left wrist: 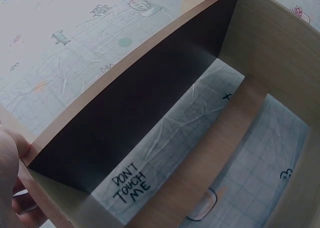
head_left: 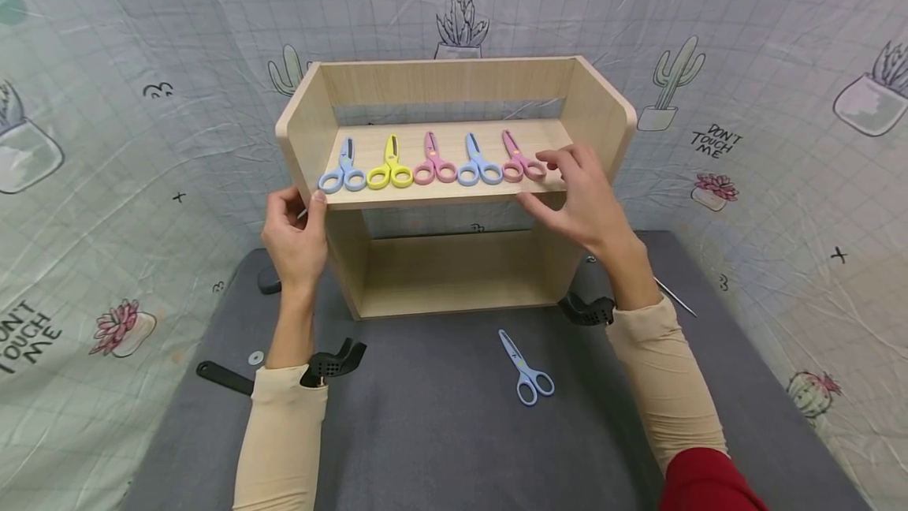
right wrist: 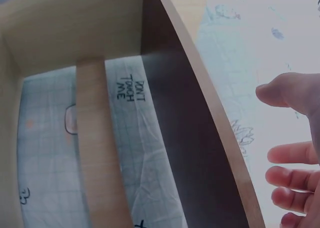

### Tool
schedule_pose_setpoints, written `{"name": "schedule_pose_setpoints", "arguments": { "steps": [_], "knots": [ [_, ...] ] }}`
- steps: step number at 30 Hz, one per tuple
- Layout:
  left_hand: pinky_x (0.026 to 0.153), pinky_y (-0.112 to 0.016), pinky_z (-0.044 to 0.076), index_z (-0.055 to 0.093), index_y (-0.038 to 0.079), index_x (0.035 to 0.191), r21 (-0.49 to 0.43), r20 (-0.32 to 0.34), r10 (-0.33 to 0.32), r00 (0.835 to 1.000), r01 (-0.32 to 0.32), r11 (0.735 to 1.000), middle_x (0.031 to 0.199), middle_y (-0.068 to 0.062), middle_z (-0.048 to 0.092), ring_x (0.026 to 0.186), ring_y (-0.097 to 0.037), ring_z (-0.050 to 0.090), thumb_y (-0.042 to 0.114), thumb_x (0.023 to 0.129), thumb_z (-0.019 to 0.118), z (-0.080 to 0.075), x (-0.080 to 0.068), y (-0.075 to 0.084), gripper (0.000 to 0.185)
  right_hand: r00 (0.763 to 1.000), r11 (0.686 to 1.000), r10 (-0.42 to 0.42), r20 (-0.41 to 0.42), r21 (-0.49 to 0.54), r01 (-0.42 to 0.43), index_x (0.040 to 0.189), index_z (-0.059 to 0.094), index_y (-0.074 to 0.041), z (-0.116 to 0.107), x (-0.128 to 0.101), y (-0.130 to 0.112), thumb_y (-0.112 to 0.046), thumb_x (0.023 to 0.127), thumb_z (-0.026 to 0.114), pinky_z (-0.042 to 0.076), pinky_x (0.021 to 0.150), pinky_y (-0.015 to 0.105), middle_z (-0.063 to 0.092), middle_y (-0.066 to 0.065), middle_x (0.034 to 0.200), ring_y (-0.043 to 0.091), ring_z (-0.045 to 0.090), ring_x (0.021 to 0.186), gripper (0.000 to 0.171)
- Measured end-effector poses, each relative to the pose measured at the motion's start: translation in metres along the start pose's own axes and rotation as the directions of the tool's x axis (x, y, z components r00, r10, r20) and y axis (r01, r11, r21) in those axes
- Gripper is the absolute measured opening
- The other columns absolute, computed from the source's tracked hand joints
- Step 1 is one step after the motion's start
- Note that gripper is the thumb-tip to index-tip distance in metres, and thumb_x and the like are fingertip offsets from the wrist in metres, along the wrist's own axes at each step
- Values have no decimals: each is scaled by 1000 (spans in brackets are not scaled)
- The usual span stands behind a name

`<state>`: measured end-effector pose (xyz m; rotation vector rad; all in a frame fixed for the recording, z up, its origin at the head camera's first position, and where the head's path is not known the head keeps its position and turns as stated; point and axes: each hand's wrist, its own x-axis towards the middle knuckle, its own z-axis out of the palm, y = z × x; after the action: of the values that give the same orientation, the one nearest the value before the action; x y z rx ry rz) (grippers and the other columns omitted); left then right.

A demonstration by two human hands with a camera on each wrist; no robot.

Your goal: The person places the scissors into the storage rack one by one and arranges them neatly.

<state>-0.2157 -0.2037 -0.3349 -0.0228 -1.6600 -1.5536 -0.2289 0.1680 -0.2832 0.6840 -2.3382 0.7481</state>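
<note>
A light wooden shelf unit (head_left: 447,81) stands upright on the dark table. Along its upper board lie, from left to right, blue scissors (head_left: 346,162), yellow scissors (head_left: 391,165), pink scissors (head_left: 431,160), a second blue pair (head_left: 475,162) and a second pink pair (head_left: 516,158). With the thumb at the front corner and fingers round the outer side, my left hand (head_left: 294,239) grips the unit's left panel. My right hand (head_left: 585,199) is at the right end of the upper board, beside the rightmost pink scissors, thumb and fingers spread. In the right wrist view, nothing is between its fingers (right wrist: 292,153).
Another pair of blue scissors (head_left: 526,373) lies on the grey table (head_left: 440,416) in front of the unit. At left are a black handle (head_left: 223,377), a small round disc (head_left: 256,357) and a dark round object (head_left: 269,281). A thin metal rod (head_left: 677,298) lies at right.
</note>
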Motion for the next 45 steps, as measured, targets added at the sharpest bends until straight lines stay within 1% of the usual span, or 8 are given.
{"name": "schedule_pose_setpoints", "arguments": {
  "steps": [3, 8, 14, 20, 24, 29, 36, 45],
  "knots": [
    [87, -24, 56, 61, -7, 117, 3, 4, 3, 1000, -3, 1000, 101, 0, 64, 96, -9, 67, 14, 93, 68, 0, 0, 0, 32, 999, 999, -36, -34, 3, 36, 127, 61, -1, 2, -14, -2, -33, 81, 78, 42, 89, 43, 55, 18, 113, 31, 48, 108, 59],
    [88, -24, 56, 61, -7, 116, 12, 12, 12, 1000, -12, 1000, 103, -1, 65, 97, -9, 67, 16, 93, 68, -1, 0, 0, 33, 997, 998, -67, -49, 17, 68, 130, 59, 0, 8, -40, -4, -31, 78, 81, 42, 90, 44, 54, 19, 116, 32, 49, 107, 65],
    [88, -24, 56, 62, -7, 116, 7, 12, 14, 1000, -14, 1000, 104, -5, 66, 99, -12, 68, 15, 93, 68, -1, -1, 0, 32, 997, 997, -71, -20, 22, 71, 132, 56, 2, 19, -70, -5, -32, 76, 83, 43, 92, 45, 54, 19, 121, 33, 49, 112, 71],
    [88, -24, 56, 61, -7, 116, 15, 8, 10, 1000, -10, 1000, 104, -5, 66, 97, -10, 68, 15, 93, 68, -1, 0, 0, 32, 995, 995, -97, 11, 19, 97, 131, 57, 2, 32, -97, -4, -31, 72, 85, 43, 93, 45, 56, 17, 118, 31, 51, 110, 73],
    [90, -25, 56, 61, -6, 116, 13, 12, 10, 1000, -11, 1000, 104, -6, 66, 98, -10, 68, 16, 93, 68, -1, -1, 0, 33, 994, 994, -105, 33, 16, 105, 131, 57, 0, 41, -113, -3, -33, 72, 84, 42, 92, 45, 57, 15, 116, 30, 52, 107, 73],
    [88, -24, 56, 61, -7, 116, 11, 16, 15, 1000, -16, 1000, 104, -6, 66, 98, -9, 68, 16, 94, 68, -1, -1, 0, 33, 994, 997, -75, 77, 1, 75, 132, 57, -2, 49, -132, 0, -35, 73, 84, 42, 88, 44, 56, 13, 117, 27, 52, 104, 73],
    [89, -24, 56, 61, -7, 116, 20, 17, 12, 1000, -13, 1000, 104, -5, 66, 98, -9, 67, 16, 94, 68, -1, -2, 0, 33, 989, 999, -18, 149, -24, 21, 131, 58, -3, 59, -156, 5, -38, 74, 83, 45, 90, 46, 57, 11, 118, 26, 53, 106, 72],
    [92, -28, 56, 61, -6, 117, 28, 14, 9, 1000, -9, 1000, 106, -9, 66, 100, -11, 68, 17, 94, 68, 0, -2, 1, 33, 977, 998, -18, 210, -50, 29, 131, 58, -3, 70, -185, 12, -40, 73, 84, 47, 91, 47, 59, 10, 118, 26, 54, 107, 73]
  ]
}}
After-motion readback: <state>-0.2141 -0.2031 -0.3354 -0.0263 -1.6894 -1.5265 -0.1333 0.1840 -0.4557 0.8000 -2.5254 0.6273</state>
